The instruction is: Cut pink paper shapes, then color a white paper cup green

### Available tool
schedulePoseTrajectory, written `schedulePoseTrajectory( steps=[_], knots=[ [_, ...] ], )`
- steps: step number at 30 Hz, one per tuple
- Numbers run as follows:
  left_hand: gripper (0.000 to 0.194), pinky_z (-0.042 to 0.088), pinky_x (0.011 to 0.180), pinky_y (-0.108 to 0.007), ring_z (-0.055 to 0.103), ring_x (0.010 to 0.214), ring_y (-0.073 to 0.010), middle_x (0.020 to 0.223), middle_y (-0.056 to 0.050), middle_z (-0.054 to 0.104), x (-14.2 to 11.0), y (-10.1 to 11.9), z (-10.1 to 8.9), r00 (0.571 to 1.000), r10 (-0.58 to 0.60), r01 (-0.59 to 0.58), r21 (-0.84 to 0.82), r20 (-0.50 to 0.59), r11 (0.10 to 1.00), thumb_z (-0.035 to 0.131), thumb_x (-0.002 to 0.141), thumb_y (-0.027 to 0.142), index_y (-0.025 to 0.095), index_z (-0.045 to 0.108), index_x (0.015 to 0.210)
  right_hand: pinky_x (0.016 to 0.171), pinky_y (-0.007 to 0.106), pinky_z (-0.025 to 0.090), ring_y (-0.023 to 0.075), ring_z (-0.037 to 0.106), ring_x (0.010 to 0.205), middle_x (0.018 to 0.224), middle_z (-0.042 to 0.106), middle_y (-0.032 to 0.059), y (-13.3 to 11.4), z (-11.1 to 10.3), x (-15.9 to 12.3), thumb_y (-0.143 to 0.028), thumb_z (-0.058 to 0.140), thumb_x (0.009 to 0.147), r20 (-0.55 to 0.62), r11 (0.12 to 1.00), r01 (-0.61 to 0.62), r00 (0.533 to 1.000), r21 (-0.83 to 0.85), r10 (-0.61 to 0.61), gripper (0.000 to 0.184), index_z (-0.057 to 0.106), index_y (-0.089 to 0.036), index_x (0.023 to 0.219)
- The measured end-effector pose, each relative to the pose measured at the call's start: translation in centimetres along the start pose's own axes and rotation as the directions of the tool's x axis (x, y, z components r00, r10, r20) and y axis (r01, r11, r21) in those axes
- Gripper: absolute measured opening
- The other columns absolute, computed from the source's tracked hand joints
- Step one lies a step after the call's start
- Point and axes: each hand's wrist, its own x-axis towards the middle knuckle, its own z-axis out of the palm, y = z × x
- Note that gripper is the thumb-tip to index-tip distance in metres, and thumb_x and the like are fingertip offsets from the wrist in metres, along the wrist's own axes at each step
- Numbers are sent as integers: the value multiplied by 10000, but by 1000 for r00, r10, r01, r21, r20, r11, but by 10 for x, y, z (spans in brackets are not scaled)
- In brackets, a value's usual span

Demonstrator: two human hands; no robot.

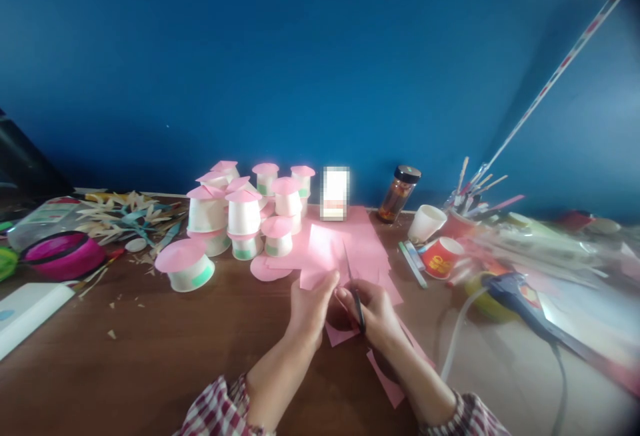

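In the middle of the head view my left hand (311, 309) is closed on a piece of pink paper (326, 249), its thumb lying on top. My right hand (377, 309) grips a pair of scissors (358, 303) with dark handles, the blades pointing away from me beside the paper's right edge. Curved pink offcuts (386, 379) lie on the table under and beside my right hand. Behind the hands several larger pink sheets (367, 236) are spread flat. To the left stand several white paper cups (243, 216) with cone-shaped pink paper tops, some stacked.
At the right are a glue gun (517, 296) with a cord, a red paper cup (443, 257), a white cup (427, 223) and a jar with a dark lid (399, 195). A magenta round container (65, 256) and a white box (33, 313) sit left. A blue wall (300, 76) rises behind.
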Motion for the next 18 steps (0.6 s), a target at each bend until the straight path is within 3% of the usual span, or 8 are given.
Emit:
schedulePoseTrajectory(
  steps=[13, 18],
  knots=[
    [302, 482, 572, -291, 618, 571, -178, 626, -67, 665, 4, -2, -3, 998, -54, 54, -47, -10, 997, 807, 527, 282, 94, 659, 710, 429, 194, 243, 83, 323, 491, 517, 337, -61, -2, -3, 0, -345, 649, 786, -1, 998, 36, 999, -51, -36, 301, 493, -156, 611],
    [266, 473, 560, -275, 598, 552, -156, 597, -42, 646, 3, 0, -2, 999, -50, 50, -28, 18, 998, 786, 567, 267, 90, 664, 724, 433, 197, 250, 88, 350, 491, 518, 352, -56, 0, -3, 0, -330, 643, 791, 6, 996, 46, 999, -72, -45, 281, 503, -154, 622]
  ],
)
